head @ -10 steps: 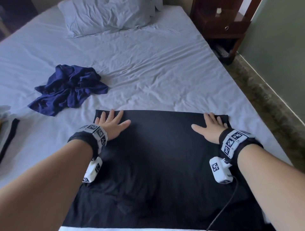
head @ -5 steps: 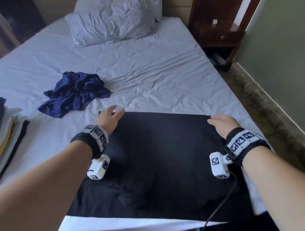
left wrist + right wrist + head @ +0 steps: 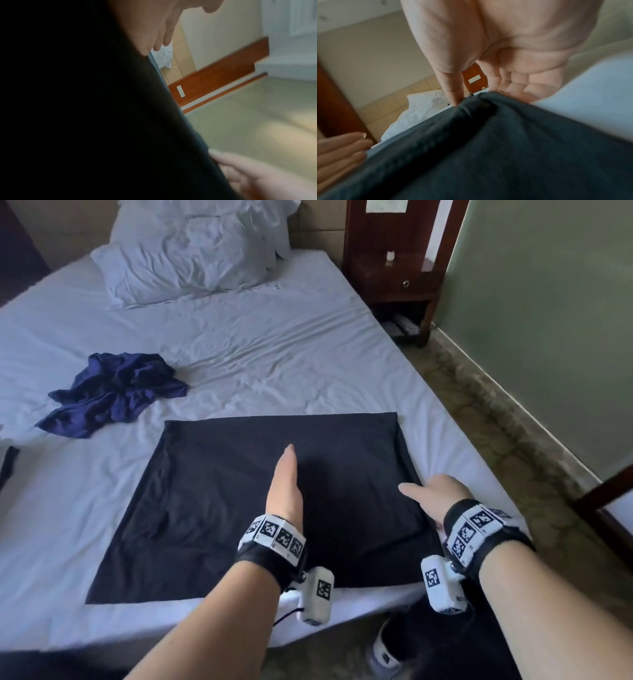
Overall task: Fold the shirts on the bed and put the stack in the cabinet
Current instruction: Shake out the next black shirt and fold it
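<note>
A black shirt point(image 3: 205, 508) lies flat as a rectangle on the white bed point(image 3: 274, 364), near its front edge. My left hand point(image 3: 286, 477) stands on its edge along the shirt's middle line, fingers straight and together. My right hand point(image 3: 435, 494) is at the shirt's right edge. In the right wrist view its thumb point(image 3: 453, 94) presses on top of the dark fabric point(image 3: 488, 148) and the fingers point(image 3: 513, 86) curl under the edge, pinching it. A crumpled navy shirt point(image 3: 113, 392) lies at the left.
Pillows point(image 3: 195, 258) lie at the head of the bed. A dark wooden nightstand point(image 3: 394, 275) stands at the back right by the green wall. A strip of floor point(image 3: 513, 457) runs along the bed's right side. A bit of folded clothing point(image 3: 7, 463) shows at the left edge.
Both hands have left the shirt's far corners. The left hand has moved to the shirt's middle and turned on edge. The right hand has come back along the right edge and pinched it.
</note>
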`<state>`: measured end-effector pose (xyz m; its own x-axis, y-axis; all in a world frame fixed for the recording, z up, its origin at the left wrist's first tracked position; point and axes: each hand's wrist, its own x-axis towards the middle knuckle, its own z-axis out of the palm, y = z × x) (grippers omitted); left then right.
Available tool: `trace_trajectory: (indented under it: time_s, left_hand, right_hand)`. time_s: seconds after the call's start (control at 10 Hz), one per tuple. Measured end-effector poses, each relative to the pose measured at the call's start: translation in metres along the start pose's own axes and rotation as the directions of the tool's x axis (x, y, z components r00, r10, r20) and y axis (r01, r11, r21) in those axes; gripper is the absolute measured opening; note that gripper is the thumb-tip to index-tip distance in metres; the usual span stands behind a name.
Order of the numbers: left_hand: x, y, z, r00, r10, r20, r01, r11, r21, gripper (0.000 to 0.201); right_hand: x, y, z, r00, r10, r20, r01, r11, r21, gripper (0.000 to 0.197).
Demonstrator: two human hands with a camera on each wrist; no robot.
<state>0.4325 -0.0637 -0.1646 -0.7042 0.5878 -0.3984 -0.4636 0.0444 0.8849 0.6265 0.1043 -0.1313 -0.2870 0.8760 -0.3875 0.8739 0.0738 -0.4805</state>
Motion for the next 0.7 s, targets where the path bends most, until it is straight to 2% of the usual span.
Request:
trace_trajectory:
  time_s: [0.1, 0.2, 0.3, 0.4, 0.5, 0.6, 0.7]
  left_hand:
    - [0.005, -0.008, 0.002, 1.000, -0.007, 0.020, 0.007, 1.000, 0.014, 0.111]
    - [0.009, -0.011, -0.005, 0.998, 0.053, -0.016, -0.051, 0.990, 0.130, 0.106]
    - [0.005, -0.011, -0.001, 1.000, 0.004, 0.024, -0.003, 1.000, -0.018, 0.097]
    - [0.005, -0.015, 0.004, 0.999, 0.008, 0.036, -0.006, 0.997, -0.071, 0.097]
    - [0.009, -0.018, 0.002, 1.000, 0.011, -0.009, -0.012, 1.000, -0.027, 0.090]
    - [0.006, -0.015, 0.002, 1.000, 0.007, -0.019, -0.006, 0.998, 0.058, 0.090]
    - [0.003, -0.009, 0.002, 1.000, 0.021, -0.002, -0.021, 0.992, 0.127, 0.095]
  right_hand:
    - [0.003, 0.005, 0.003, 1.000, -0.024, 0.002, 0.024, 0.998, -0.050, 0.056]
    - [0.007, 0.005, 0.003, 1.000, -0.014, 0.001, 0.014, 1.000, -0.027, 0.058]
    - [0.008, 0.006, 0.003, 1.000, -0.020, -0.009, 0.020, 0.999, -0.034, 0.055]
    - [0.009, 0.009, 0.001, 0.999, -0.047, -0.016, 0.046, 0.999, -0.025, 0.051]
    - [0.003, 0.010, 0.000, 0.997, -0.069, 0.025, 0.070, 0.996, -0.050, 0.050]
    - [-0.010, 0.013, 0.000, 0.987, -0.093, 0.129, 0.082, 0.993, 0.085, 0.048]
    - [-0.020, 0.015, 0.002, 0.955, -0.232, 0.182, 0.177, 0.944, 0.278, 0.026]
